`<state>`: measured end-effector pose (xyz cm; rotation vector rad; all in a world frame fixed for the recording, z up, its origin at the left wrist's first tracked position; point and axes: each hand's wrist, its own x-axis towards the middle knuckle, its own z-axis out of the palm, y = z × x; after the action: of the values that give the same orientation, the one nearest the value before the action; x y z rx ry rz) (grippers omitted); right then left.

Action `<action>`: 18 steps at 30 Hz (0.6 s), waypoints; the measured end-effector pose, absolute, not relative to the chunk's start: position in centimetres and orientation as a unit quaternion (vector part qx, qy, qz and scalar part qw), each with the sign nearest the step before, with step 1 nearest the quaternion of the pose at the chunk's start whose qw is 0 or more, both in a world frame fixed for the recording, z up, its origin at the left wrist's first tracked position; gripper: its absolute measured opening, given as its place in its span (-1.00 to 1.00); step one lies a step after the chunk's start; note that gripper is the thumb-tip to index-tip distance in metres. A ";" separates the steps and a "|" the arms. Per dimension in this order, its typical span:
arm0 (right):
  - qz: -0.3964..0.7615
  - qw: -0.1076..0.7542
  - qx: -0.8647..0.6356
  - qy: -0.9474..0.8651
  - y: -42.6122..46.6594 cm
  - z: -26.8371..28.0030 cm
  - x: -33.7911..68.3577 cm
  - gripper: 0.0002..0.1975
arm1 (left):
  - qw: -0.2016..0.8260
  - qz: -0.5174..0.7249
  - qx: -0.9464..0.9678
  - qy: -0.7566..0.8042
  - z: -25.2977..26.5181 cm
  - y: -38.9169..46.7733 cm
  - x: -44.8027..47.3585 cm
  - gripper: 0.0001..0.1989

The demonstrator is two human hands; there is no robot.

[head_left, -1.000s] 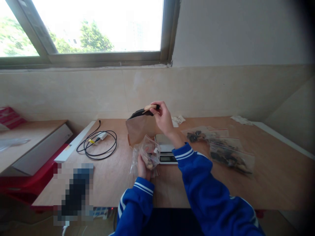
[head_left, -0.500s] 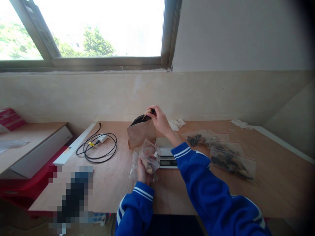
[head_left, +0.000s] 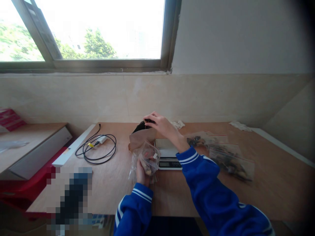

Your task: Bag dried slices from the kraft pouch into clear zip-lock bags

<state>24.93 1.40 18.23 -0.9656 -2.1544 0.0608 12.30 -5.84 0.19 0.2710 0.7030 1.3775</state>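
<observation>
My left hand (head_left: 141,172) is wrapped round a clear plastic zip bag (head_left: 150,160), tilted, with several pale brown and reddish pieces inside. Just behind it stands a brown paper bag (head_left: 141,140), its dark mouth open at the top. At that mouth is my right hand (head_left: 159,124), palm down, thumb and fingers curled round something dark that I cannot make out. Under my right forearm sits a flat digital scale (head_left: 168,152) with a small display at its front.
Several clear zip bags (head_left: 232,165) of dark and brown dried pieces lie at the right. To the left are a coiled black cable (head_left: 114,149) and a white adapter (head_left: 101,139). Crumpled white scraps (head_left: 240,126) lie along the back edge. A pixelated dark patch covers the front left.
My right hand has lowered slightly to the paper bag's mouth, and the pale piece seen in its fingers no longer shows. My left hand keeps the zip bag almost still.
</observation>
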 end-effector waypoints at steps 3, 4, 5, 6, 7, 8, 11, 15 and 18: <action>-0.014 0.363 -0.405 -0.839 1.2 18.0 24.3 -0.77 | 0.709 0.617 0.115 0.321 0.1 -5.8 12.3 -0.67; -0.027 0.362 -0.410 -0.837 1.2 17.9 24.1 -0.74 | 0.710 0.616 0.112 0.322 0.1 -5.8 12.3 -0.67; -0.037 0.367 -0.414 -0.832 1.1 17.8 23.9 -0.70 | 0.711 0.615 0.110 0.324 0.1 -5.8 12.3 -0.68; -0.042 0.378 -0.415 -0.826 1.1 17.7 23.8 -0.67 | 0.711 0.613 0.108 0.326 0.2 -5.8 12.3 -0.68; -0.042 0.391 -0.414 -0.821 1.0 17.6 23.6 -0.65 | 0.711 0.612 0.107 0.329 0.3 -5.8 12.3 -0.67; -0.040 0.402 -0.411 -0.817 0.9 17.5 23.6 -0.67 | 0.711 0.611 0.106 0.332 0.4 -5.9 12.3 -0.67; -0.034 0.431 -0.400 -0.808 0.4 17.3 23.6 -0.86 | 0.709 0.608 0.109 0.339 0.8 -6.1 12.3 -0.66; 0.017 0.507 -0.376 -0.775 -1.6 17.1 23.8 -0.78 | 0.710 0.611 0.108 0.333 1.0 -6.2 12.3 -0.63; 0.125 0.507 -0.372 -0.767 -3.6 16.5 24.0 -0.71 | 0.711 0.608 0.110 0.337 1.0 -6.2 12.3 -0.62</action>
<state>23.97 -3.58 16.52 -0.8979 -1.8489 0.3006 12.28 -6.20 1.00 0.2439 0.7465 1.3480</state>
